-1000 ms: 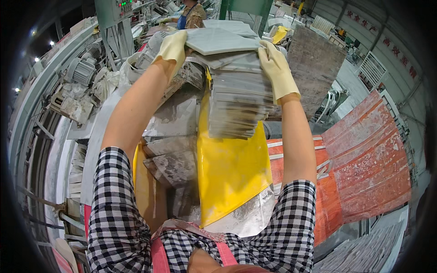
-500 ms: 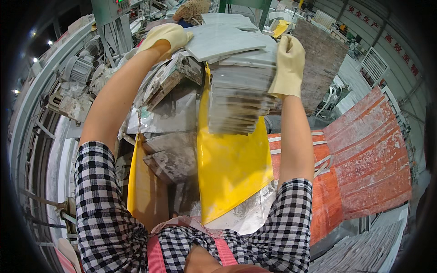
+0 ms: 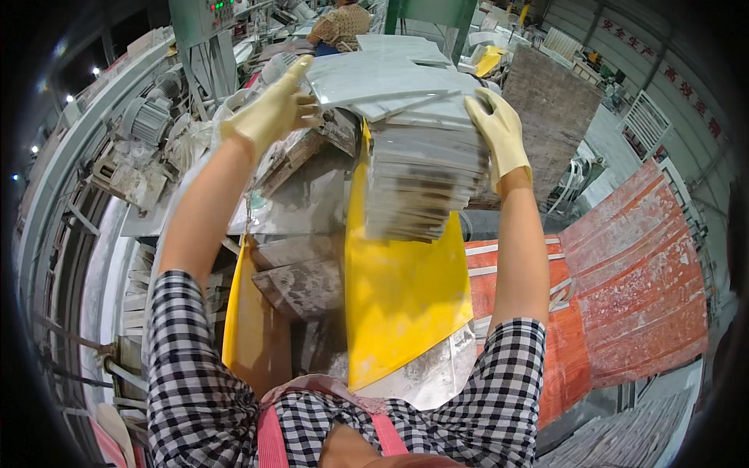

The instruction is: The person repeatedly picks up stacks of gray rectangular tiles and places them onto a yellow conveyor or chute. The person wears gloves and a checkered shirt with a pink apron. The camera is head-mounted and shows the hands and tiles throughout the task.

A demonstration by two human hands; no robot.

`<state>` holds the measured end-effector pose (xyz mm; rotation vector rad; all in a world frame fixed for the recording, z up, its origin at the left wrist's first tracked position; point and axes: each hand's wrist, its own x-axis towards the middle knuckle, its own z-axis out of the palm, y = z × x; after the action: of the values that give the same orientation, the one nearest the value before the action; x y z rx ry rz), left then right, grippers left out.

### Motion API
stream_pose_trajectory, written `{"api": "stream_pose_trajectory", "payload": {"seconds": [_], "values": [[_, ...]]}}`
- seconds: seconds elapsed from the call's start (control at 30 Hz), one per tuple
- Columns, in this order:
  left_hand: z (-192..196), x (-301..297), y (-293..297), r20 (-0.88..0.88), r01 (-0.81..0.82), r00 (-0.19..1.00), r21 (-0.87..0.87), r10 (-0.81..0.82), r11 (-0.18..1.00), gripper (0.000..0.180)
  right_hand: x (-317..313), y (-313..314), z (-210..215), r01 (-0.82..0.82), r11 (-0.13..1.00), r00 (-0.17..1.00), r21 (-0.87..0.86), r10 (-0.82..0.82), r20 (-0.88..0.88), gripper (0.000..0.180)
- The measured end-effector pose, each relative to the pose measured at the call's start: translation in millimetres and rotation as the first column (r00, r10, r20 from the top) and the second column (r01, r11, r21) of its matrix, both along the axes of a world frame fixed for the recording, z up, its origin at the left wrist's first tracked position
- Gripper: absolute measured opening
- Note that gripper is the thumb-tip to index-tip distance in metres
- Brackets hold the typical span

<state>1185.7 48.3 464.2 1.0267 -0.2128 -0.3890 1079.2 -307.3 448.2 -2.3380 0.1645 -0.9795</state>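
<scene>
A stack of thin grey-white stone tiles (image 3: 425,160) stands in front of me, its layers slightly uneven at the edges. The loose top tile (image 3: 367,76) lies askew over the others, jutting out to the left. My left hand (image 3: 273,111), in a cream rubber glove, is by that tile's left edge with its fingers spread; nothing is gripped in it. Also gloved, my right hand (image 3: 503,136) is at the stack's upper right edge, fingers stretched and apart. Whether its fingertips touch the tiles I cannot tell. Below the stack hangs a yellow sheet (image 3: 406,300).
An orange-red slatted panel (image 3: 616,288) slopes away at right, beside a large brown board (image 3: 550,101). Machinery with a grey motor (image 3: 146,119) runs along the left. A green control box (image 3: 199,19) stands ahead, and a person (image 3: 341,27) is beyond the stack.
My left hand has loosened from the top tile's left side and spread its fingers. My right hand has uncurled beside the stack. The top tile lies at a slightly different angle.
</scene>
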Motion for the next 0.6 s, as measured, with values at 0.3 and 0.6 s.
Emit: {"api": "stream_pose_trajectory", "payload": {"seconds": [0.3, 0.6], "values": [[-7.6, 14.1, -44.2, -0.011, -0.240, 0.971, 0.033, 0.241, 0.970, 0.030, -2.7, 0.0, -14.1, -0.153, 0.911, 0.974, 0.384, 0.073, 0.215, 0.037], [-16.3, 18.7, -41.4, 0.073, -0.129, 0.990, 0.069, 0.124, 0.989, 0.032, -18.3, 12.3, 3.2, -0.082, 0.918, 0.995, 0.388, 0.052, 0.087, 0.068]]}}
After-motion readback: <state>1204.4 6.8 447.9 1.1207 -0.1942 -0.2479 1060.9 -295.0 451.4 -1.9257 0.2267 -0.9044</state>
